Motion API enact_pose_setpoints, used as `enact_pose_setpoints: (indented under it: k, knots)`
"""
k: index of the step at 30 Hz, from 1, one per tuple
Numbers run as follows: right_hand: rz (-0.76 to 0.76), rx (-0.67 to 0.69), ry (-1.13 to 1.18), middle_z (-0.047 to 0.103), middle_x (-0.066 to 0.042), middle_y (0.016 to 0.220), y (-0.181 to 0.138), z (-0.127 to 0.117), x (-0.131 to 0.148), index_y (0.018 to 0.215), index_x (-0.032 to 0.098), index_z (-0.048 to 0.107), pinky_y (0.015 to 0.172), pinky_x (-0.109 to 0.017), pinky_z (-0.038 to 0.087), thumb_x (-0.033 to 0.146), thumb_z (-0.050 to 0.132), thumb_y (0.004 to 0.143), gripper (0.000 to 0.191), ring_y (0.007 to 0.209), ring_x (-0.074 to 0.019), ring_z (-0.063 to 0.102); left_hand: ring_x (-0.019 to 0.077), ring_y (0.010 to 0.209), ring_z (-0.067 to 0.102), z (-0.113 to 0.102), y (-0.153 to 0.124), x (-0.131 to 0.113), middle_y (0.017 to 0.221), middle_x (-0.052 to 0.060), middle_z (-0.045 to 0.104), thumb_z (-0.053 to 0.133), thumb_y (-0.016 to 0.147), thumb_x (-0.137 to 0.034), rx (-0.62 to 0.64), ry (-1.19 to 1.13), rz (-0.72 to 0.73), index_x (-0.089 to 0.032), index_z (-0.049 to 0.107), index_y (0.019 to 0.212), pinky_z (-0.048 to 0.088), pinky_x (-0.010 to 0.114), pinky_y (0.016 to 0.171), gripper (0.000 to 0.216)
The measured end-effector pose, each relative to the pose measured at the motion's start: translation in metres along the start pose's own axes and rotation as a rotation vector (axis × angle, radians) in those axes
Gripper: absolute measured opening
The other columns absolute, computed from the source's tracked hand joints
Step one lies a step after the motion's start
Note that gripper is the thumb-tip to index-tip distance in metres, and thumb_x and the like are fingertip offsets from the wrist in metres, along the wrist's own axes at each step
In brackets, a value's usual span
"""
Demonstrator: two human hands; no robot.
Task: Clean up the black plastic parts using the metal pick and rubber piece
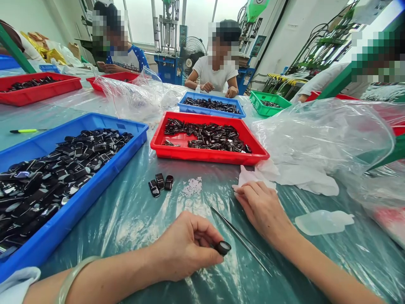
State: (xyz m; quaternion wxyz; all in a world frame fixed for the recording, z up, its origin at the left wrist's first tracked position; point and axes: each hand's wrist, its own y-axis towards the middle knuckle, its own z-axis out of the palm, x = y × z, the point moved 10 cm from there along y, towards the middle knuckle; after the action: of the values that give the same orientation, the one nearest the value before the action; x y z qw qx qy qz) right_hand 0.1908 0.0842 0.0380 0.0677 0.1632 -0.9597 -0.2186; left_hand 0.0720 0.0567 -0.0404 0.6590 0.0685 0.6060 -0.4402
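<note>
Between the thumb and fingers of my left hand [190, 249] is a small black plastic part [223, 248], its rounded end with a grey oval facing up. My right hand [264, 207] has its fingertips closed on the edge of a white cloth [251, 176]. A pair of metal tweezers [241, 239] lies on the plastic-covered table between my two hands. Further forward are a few loose black parts [160, 181], beside a patch of tiny whitish pieces [192, 187].
A blue tray [126, 158] full of black parts stands at left, a red tray [209, 156] ahead. A translucent bottle [324, 222] lies at right, near a large clear plastic bag [322, 131]. Across the table sit co-workers, with a farther blue tray [210, 110] and green tray [268, 110].
</note>
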Motion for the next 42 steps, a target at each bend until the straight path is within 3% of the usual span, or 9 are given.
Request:
enact_pose_setpoints:
  k: [3, 7, 11, 22, 37, 42]
  knots:
    - [-0.003, -0.019, 0.138, 0.062, -0.005, 0.073, -0.007, -0.017, 0.013, 0.078, 0.018, 0.055, 0.066, -0.037, 0.044, 0.016, 0.046, 0.087, 0.013, 0.072, -0.0201, 0.058, 0.0054, 0.047, 0.040, -0.002, 0.001, 0.004, 0.051, -0.004, 0.053, 0.068, 0.054, -0.018, -0.009, 0.014, -0.002, -0.011, 0.065, 0.069, 0.029, 0.020, 0.048, 0.017]
    - [-0.025, 0.048, 0.447, 0.063, 0.000, 0.071, -0.015, -0.032, 0.042, 0.079, 0.021, 0.054, 0.058, -0.022, 0.050, 0.015, 0.051, 0.086, 0.009, 0.067, -0.0113, 0.060, 0.0060, 0.047, 0.042, -0.004, 0.002, 0.006, 0.050, -0.004, 0.052, 0.066, 0.055, -0.017, -0.034, 0.051, 0.004, -0.011, 0.065, 0.071, 0.029, 0.019, 0.047, 0.017]
    - [-0.053, 0.076, 0.835, 0.068, -0.002, 0.077, -0.018, -0.037, 0.063, 0.089, 0.022, 0.061, 0.067, -0.027, 0.054, 0.004, 0.056, 0.080, 0.021, 0.072, -0.0137, 0.064, 0.0062, 0.048, 0.043, -0.005, 0.003, 0.004, 0.049, -0.005, 0.051, 0.064, 0.056, -0.016, -0.039, 0.082, 0.013, -0.011, 0.064, 0.070, 0.031, 0.018, 0.048, 0.015]
    - [-0.151, -0.011, 0.739, 0.068, -0.008, 0.083, -0.026, -0.038, 0.071, 0.094, 0.018, 0.064, 0.066, -0.028, 0.056, -0.004, 0.058, 0.073, 0.031, 0.077, -0.0163, 0.062, 0.0062, 0.048, 0.043, -0.002, 0.002, 0.002, 0.052, -0.003, 0.053, 0.061, 0.060, -0.014, -0.004, 0.102, 0.037, -0.009, 0.067, 0.072, 0.031, 0.018, 0.048, 0.014]
    - [-0.182, 0.062, 0.623, 0.067, -0.008, 0.084, -0.027, -0.041, 0.080, 0.100, 0.020, 0.062, 0.069, -0.030, 0.056, -0.001, 0.052, 0.077, 0.032, 0.080, -0.0180, 0.061, 0.0063, 0.050, 0.045, -0.003, 0.003, 0.001, 0.054, -0.004, 0.054, 0.062, 0.059, -0.013, 0.000, 0.134, 0.045, -0.011, 0.067, 0.069, 0.033, 0.017, 0.049, 0.011]
    - [-0.190, 0.031, 0.602, 0.068, -0.009, 0.088, -0.029, -0.041, 0.079, 0.102, 0.019, 0.062, 0.070, -0.030, 0.056, 0.000, 0.054, 0.077, 0.032, 0.084, -0.0182, 0.061, 0.0075, 0.052, 0.048, -0.004, 0.004, 0.001, 0.055, -0.003, 0.056, 0.062, 0.060, -0.014, -0.006, 0.131, 0.050, -0.011, 0.068, 0.070, 0.036, 0.018, 0.051, 0.012]
